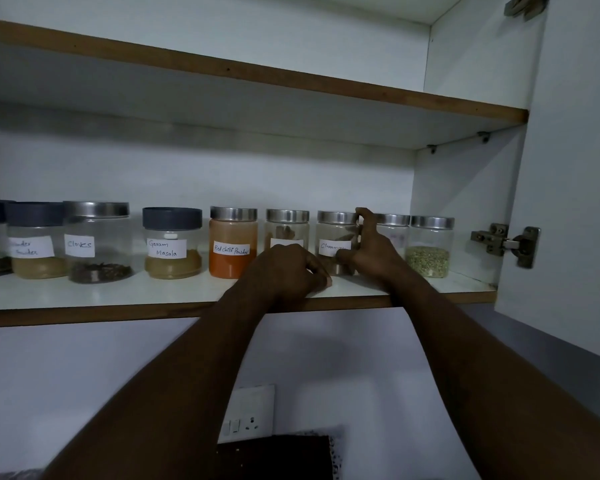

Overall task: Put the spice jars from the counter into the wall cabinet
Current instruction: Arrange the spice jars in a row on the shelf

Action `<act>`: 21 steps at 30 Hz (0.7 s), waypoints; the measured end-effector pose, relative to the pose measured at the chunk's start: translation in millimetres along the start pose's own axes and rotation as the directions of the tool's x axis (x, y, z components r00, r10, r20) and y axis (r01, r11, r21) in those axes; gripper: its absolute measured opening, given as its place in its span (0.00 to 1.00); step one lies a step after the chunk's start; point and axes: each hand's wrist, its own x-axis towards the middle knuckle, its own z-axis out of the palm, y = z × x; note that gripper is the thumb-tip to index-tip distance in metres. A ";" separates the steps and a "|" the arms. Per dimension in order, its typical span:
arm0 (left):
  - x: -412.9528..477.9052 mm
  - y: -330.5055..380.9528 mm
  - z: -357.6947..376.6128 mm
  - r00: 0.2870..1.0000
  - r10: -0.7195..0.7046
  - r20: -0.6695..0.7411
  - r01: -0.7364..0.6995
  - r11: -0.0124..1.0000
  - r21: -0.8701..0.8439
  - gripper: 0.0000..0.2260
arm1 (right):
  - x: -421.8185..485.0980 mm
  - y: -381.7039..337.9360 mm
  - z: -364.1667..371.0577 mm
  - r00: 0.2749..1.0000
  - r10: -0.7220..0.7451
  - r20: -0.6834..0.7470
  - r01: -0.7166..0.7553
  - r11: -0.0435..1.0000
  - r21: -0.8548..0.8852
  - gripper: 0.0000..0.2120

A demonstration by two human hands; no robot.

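Several labelled spice jars stand in a row on the lower shelf (146, 293) of the wall cabinet: cloves (97, 244), garam masala (172, 244), red chilli powder (232, 252) and cinnamon (333, 233). My right hand (374, 252) grips the right side of the cinnamon jar, thumb on its front and a finger up by the steel lid. It hides most of the jar behind it (394, 221). My left hand (288, 270) rests on the shelf's front edge with curled fingers, holding nothing, in front of another steel-lidded jar (286, 225).
A jar of pale green seeds (430, 249) ends the row on the right. The open cabinet door (575, 168) with its hinge (506, 242) stands at the right. The upper shelf (257, 72) runs overhead. A wall socket (248, 415) sits below the cabinet.
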 end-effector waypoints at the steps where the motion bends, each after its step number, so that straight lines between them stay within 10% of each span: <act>1: 0.1 0.4 0.1 1.000 -0.002 0.003 0.002 1.000 0.001 0.10 | 0.4 0.2 0.9 1.000 -0.001 -0.005 0.001 1.000 -0.010 0.56; 17: 1.6 -1.8 1.4 1.000 0.019 -0.006 -0.019 1.000 0.011 0.09 | 2.2 8.7 2.7 1.000 -0.013 -0.004 0.012 0.987 -0.159 0.62; 21: -2.0 -1.8 1.7 0.999 0.030 -0.017 -0.030 0.999 0.010 0.09 | -9.2 -2.7 -4.4 0.972 -0.027 -0.232 -0.006 0.990 -0.142 0.52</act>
